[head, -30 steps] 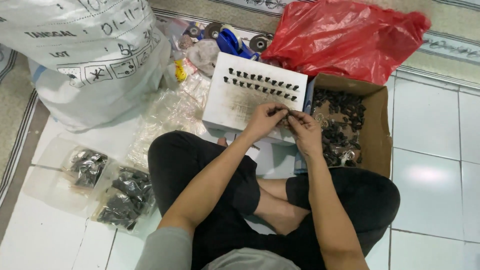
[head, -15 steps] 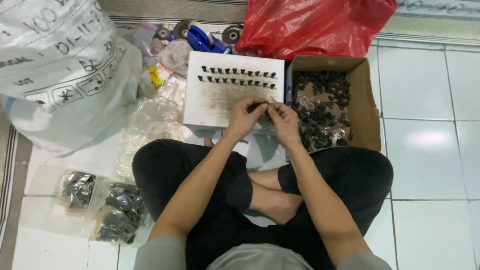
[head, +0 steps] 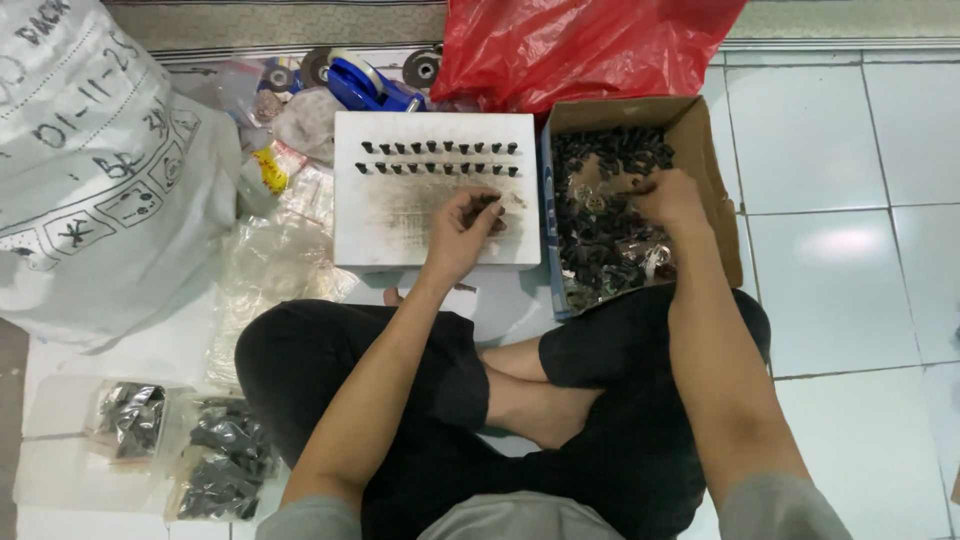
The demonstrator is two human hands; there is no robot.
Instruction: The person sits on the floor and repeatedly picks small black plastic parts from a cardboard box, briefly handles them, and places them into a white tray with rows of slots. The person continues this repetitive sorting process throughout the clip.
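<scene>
Cardboard, brown and open-topped, forms the shallow box [head: 700, 150] lying on the white tiled floor [head: 850, 250] at the person's right, and it is heaped with small black plastic parts [head: 600, 240] mixed with a few clear bits. The right hand [head: 668, 200] is sunk into that heap, fingers curled down among the pieces; whether it has closed on one cannot be told from this view.

Just left of the box, touching its side, sits a white foam block [head: 400, 230] with a smudged grey top. Two rows of small black pegs [head: 440, 158] stand upright in it near its far edge. The left hand [head: 462, 235] rests over the block's near right part, its fingertips pinched narrowly around a small dark piece [head: 487, 205] held just above the foam.

Behind the box lies a crumpled red plastic bag [head: 580, 45]. Beside it, behind the block, are a blue tape dispenser [head: 370, 90] and some round rolls. A big white woven sack [head: 100, 180] with black markings fills the left side. Clear plastic bags [head: 275, 260] lie between the sack and the block, and nearer the person's left knee two small clear bags [head: 190, 445] hold more dark parts.
</scene>
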